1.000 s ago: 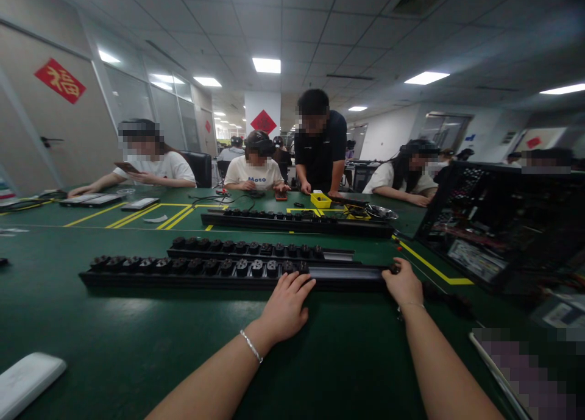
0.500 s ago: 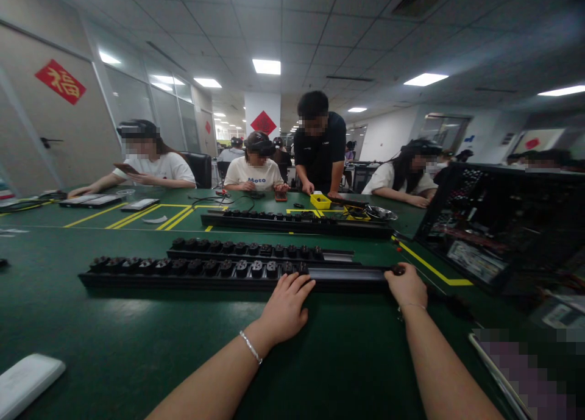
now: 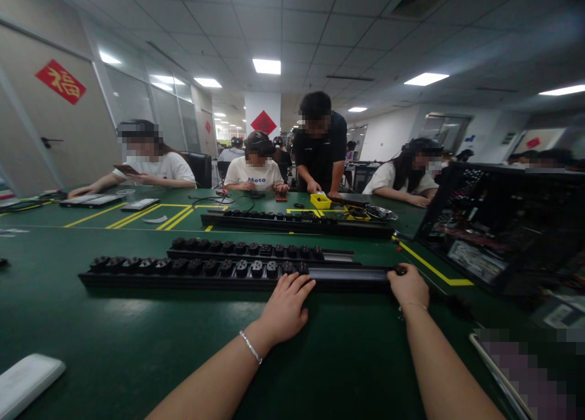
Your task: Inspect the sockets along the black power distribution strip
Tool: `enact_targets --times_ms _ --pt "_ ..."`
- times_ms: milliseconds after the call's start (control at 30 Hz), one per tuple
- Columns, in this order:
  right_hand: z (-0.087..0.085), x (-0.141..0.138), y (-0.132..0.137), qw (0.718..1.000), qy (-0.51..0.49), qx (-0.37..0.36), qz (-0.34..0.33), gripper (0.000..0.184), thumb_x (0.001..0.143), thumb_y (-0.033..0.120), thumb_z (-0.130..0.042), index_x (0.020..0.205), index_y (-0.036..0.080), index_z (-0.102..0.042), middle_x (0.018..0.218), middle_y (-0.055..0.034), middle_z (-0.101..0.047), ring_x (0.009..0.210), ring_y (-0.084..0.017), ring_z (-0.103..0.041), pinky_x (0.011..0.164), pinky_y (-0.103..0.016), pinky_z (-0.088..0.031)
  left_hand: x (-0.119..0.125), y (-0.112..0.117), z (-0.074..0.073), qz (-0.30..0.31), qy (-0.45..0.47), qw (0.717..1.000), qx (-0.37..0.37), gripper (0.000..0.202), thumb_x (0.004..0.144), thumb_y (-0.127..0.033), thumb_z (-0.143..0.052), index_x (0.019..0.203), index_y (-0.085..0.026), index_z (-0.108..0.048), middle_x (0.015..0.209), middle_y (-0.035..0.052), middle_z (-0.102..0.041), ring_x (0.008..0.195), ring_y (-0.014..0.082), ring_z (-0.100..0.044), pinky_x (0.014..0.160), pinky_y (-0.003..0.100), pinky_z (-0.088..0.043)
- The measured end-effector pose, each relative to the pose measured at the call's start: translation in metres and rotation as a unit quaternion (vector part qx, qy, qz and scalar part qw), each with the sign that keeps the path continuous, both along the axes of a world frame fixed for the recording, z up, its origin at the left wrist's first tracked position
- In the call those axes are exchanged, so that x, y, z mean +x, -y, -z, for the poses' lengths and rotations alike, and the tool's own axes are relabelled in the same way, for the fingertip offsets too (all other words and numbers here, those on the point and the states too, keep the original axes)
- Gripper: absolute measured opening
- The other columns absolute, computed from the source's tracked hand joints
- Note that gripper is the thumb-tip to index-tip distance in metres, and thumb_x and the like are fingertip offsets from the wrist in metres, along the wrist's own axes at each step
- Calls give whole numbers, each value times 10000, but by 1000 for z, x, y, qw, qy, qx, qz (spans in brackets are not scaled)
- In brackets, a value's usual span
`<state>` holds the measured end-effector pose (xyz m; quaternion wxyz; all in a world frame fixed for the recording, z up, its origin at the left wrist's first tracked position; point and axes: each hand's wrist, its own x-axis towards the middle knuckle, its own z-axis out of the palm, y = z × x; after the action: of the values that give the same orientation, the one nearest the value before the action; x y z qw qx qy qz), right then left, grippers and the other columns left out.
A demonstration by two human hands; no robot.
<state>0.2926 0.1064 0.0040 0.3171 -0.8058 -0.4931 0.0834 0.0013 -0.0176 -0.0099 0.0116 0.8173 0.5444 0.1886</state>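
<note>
the front strip lies in the same place on the green table as half a second ago, but at its right end the right hand has shifted a touch further right, and the small dark piece between its thumb and fingers has gone with it. the strip is a long black bar, set crosswise before the person; dark round sockets stand in a close row from its left end to past the middle, some showing paler faces, and beyond them runs a bare, faintly shining channel. the right hand's grip is together on that dark piece, whose shape is mostly hidden. the left hand, unchanged, rests its fingertips by the last sockets, its grip apart, thumb hanging off the near side. just behind lies a shorter strip, also part filled, and farther back a third strip. across the table the standing person has moved a hand slightly nearer the yellow bin.
</note>
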Motion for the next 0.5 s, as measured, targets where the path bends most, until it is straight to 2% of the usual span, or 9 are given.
enact_targets --times_ms 167,333,500 --pt "0 3 -1 1000 -1 -11 0 461 721 381 -477 1139 190 -523 988 -120 -607 865 -264 -574 781 -390 -452 0 -1 1 -1 2 1000 5 645 744 -243 -495 1343 -310 -265 1418 -25 -316 1316 210 -211 1105 439 -139" --pt "4 8 -4 1000 -5 12 3 451 708 379 -497 1115 192 -539 943 -117 -618 824 -258 -580 775 -399 -453 0 -1 2 -1 -1 1000 6 645 745 -244 -492 1344 -312 -262 1420 -26 -313 1314 213 -213 1101 445 -150" --pt "9 12 -9 999 -1 32 9 450 684 379 -514 1091 194 -562 961 -118 -620 866 -272 -577 780 -398 -451 0 -1 2 1 -2 1000 13 648 741 -250 -495 1345 -308 -268 1409 -21 -332 1304 220 -234 1099 453 -157"
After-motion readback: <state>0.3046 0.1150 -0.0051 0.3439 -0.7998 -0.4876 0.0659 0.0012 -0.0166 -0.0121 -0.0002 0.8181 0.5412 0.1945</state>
